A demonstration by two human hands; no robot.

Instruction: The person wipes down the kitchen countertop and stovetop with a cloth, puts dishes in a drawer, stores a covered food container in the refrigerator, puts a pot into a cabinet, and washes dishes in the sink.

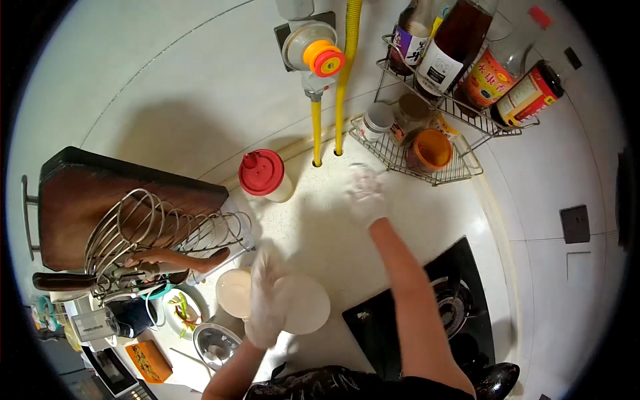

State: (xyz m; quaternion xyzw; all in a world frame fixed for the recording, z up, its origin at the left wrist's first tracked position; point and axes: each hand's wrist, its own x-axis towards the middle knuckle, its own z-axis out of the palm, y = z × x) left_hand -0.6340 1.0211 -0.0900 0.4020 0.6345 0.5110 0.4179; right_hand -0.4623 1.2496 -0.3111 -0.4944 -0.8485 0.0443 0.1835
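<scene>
My left hand (265, 303), in a thin translucent glove, is closed at the left edge of a pale round dish (303, 305). Its thumb and the dish's underside are hidden. Just left of that hand is a beige round container (233, 293). My right hand (367, 193), gloved too, reaches forward over the pale countertop (327, 220), short of the wire corner rack. Motion smears its fingers, and I cannot make out anything in them. A white canister with a red lid (261, 172) stands by the wall, between the two hands' sides.
Bottles (443, 53) fill the upper rack; jars and an orange cup (432, 149) sit on the lower one. A black gas hob (413, 313) lies under my right forearm. At left are a knife block (120, 207), wire rack (143, 227) and vegetable plate (182, 313).
</scene>
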